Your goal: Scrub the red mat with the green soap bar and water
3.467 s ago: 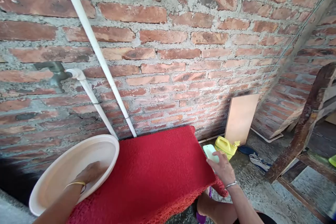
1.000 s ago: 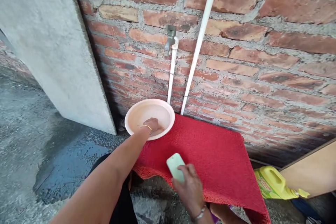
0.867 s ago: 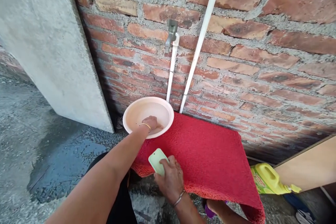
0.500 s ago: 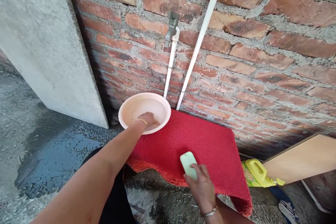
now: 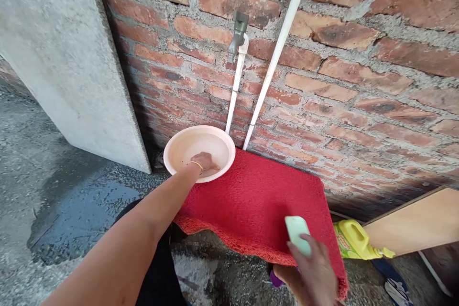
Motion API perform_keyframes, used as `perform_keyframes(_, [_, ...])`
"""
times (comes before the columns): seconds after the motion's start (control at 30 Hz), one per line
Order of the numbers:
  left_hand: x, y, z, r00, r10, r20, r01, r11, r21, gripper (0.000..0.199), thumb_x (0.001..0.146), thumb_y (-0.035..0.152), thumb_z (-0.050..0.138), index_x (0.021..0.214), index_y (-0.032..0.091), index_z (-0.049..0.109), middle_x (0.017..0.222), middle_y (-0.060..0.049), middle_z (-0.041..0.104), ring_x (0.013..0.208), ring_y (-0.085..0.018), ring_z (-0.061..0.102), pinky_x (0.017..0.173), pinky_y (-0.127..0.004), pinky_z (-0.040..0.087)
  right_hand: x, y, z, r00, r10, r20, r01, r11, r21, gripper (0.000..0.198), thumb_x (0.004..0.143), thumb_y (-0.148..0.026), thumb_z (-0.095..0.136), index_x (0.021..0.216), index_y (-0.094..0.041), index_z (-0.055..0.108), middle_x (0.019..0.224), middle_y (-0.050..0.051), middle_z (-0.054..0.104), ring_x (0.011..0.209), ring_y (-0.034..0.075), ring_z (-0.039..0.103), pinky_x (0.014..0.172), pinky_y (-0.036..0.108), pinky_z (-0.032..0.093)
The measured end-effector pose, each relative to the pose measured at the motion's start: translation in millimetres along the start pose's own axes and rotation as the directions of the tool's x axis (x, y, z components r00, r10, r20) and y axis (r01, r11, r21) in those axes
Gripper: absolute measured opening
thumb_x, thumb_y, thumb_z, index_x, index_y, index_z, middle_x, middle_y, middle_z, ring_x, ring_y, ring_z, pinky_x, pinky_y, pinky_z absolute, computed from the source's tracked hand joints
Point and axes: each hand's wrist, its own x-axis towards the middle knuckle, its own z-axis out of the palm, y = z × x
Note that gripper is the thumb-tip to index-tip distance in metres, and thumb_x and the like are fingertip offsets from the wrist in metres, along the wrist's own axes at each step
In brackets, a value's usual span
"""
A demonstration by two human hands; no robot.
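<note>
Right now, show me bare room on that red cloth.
Bare: the red cloth between the basin and the green object, back to the brick wall. Crowded: its front right, under the right hand, and the basin, left hand inside.

Room between basin (image 5: 182, 146) and right hand (image 5: 317, 265)

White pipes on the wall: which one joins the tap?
The shorter pipe, on the left: its bent top meets the tap. The longer pipe runs up past the tap, out of the picture.

Rough, shaggy cloth (image 5: 247, 196); smooth plastic basin (image 5: 231, 153)
</note>
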Motion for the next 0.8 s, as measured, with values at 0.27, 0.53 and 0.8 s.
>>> perform_keyframes(0.27, [-4,-1,0,1.0,0.026,-0.011,-0.025,0.999,0.036,0.077,0.078,0.06,0.068,0.136,0.009,0.064,0.145,-0.026,0.059,0.132,-0.038,0.06,0.104,-0.042,0.051,9,-221,50,0.916,-0.335,0.222,0.299,0.937,0.18,0.033,0.077,-0.032,0.074,0.111,-0.03,0.071,0.108,0.005,0.065,0.102,0.025,0.067,0.092,0.037,0.054])
perform_keyframes(0.53, [-1,-3,0,1.0,0.02,-0.022,-0.019,0.999,0.036,0.079,0.074,0.062,0.07,0.133,0.009,0.066,0.143,-0.026,0.061,0.131,-0.039,0.06,0.103,-0.043,0.051,15,-160,45,0.963,-0.183,0.196,0.156,0.977,0.146,0.03,0.079,-0.03,0.072,0.109,-0.029,0.071,0.112,0.005,0.064,0.101,0.023,0.067,0.091,0.035,0.053])
perform_keyframes(0.8, [-4,0,-2,1.0,0.018,-0.022,-0.018,1.0,0.014,0.086,0.066,0.071,0.073,0.129,0.013,0.069,0.143,-0.025,0.062,0.129,-0.04,0.061,0.101,-0.043,0.052,3,36,-21,0.961,0.238,-0.141,-0.217,0.965,0.147,0.037,0.075,-0.06,0.066,0.096,-0.03,0.072,0.092,0.008,0.069,0.084,0.03,0.068,0.073,0.044,0.057])
